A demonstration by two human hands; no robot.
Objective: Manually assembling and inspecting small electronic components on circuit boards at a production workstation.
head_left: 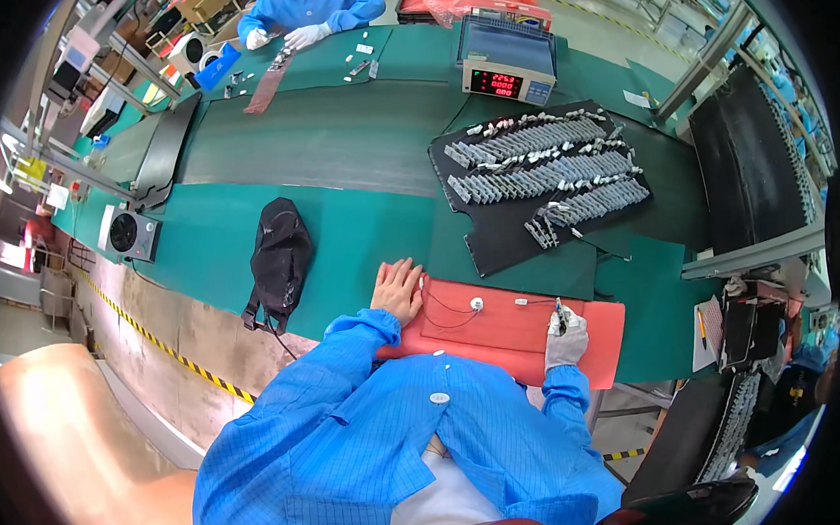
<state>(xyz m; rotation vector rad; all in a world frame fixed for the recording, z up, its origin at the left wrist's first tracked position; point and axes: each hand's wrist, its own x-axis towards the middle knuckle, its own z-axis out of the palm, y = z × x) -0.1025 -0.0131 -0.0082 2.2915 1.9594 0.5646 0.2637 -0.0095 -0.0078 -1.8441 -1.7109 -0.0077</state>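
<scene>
My bare left hand [400, 293] lies flat with its fingers stretched out, on the green tabletop at the left edge of a pink mat [497, 341]. Right beside its fingertips is a thin dark cable [445, 325] with small white ends. One white round piece [477, 304] rests on the mat, and a small white connector [521, 301] lies to its right. At the mat's right side my gloved right hand [566, 339] is closed around a small slim grey-and-black part [560, 311]. A thin wire leads from the connector toward that part, whose exact kind is too small to tell.
Beyond the mat, a black board [502, 236] carries rows of grey parts with white ends. Behind it stands a bench meter [508, 65] with red digits. A black bag [281, 253] and a small fan [129, 234] sit leftward. Across the bench, a co-worker in blue [314, 12] handles parts.
</scene>
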